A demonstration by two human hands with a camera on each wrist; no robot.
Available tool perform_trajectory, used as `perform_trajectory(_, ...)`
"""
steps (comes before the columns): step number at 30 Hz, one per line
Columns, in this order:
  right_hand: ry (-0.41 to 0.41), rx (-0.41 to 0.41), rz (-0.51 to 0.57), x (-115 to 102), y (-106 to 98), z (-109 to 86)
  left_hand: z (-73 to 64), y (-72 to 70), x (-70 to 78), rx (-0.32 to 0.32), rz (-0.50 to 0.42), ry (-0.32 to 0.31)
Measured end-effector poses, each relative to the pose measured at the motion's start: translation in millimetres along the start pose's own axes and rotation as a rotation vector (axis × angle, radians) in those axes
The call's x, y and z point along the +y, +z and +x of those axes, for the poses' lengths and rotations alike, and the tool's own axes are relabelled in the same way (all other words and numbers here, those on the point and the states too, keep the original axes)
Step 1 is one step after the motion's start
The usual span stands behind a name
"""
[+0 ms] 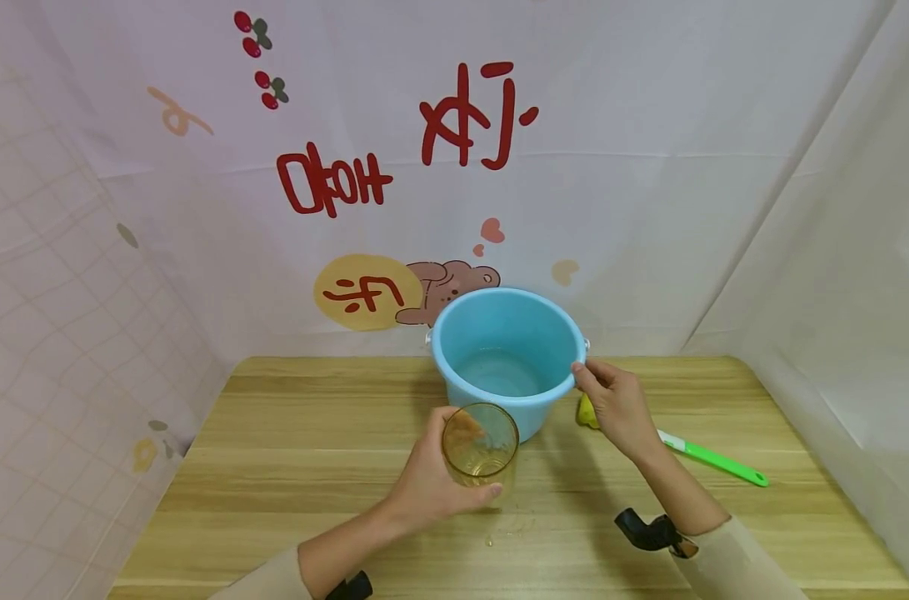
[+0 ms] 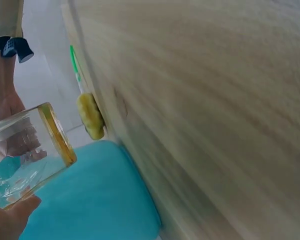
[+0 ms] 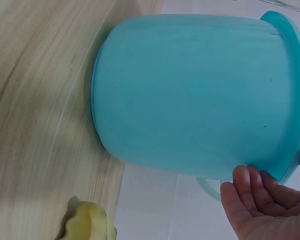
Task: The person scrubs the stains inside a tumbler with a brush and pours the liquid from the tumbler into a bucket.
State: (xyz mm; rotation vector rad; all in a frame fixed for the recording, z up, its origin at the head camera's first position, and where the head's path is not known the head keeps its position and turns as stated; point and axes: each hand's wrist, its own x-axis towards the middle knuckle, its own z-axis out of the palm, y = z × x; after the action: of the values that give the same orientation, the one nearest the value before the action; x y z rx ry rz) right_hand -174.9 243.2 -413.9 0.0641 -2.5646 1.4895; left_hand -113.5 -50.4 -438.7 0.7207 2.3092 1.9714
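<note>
My left hand [image 1: 427,483] grips a clear amber-tinted drinking glass [image 1: 481,442] around its side, thumb toward me. The glass is held above the table, close in front of a light blue bucket [image 1: 532,418], and its mouth faces up toward the head camera. Shallow water [image 1: 499,373] lies at the bottom of the bucket. At the bucket's right side, my right hand [image 1: 621,408] pinches the rim, thumb on top. In the right wrist view its fingers [image 3: 255,192] curl beneath the rim, against the outer wall [image 3: 190,95].
Right of the bucket lies a brush with a yellow sponge head [image 2: 91,116] and a green and white handle [image 1: 724,464], partly behind my right hand. Small water drops [image 1: 489,542] dot the wooden table [image 1: 289,467]. A printed white cloth [image 1: 649,208] hangs behind, with more cloth on both sides.
</note>
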Motion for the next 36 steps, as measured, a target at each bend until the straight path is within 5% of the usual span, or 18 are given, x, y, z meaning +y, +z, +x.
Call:
perform_trajectory(12,-0.010,0.003,0.005,1.7,-0.1,-0.4,-3.6,21.3,-5.9,-0.114,0.071,-0.077)
perform_trajectory(36,-0.020,0.007,0.002,1.6,0.1,-1.4,-7.8,28.3,-20.4,-0.144,0.094,-0.122)
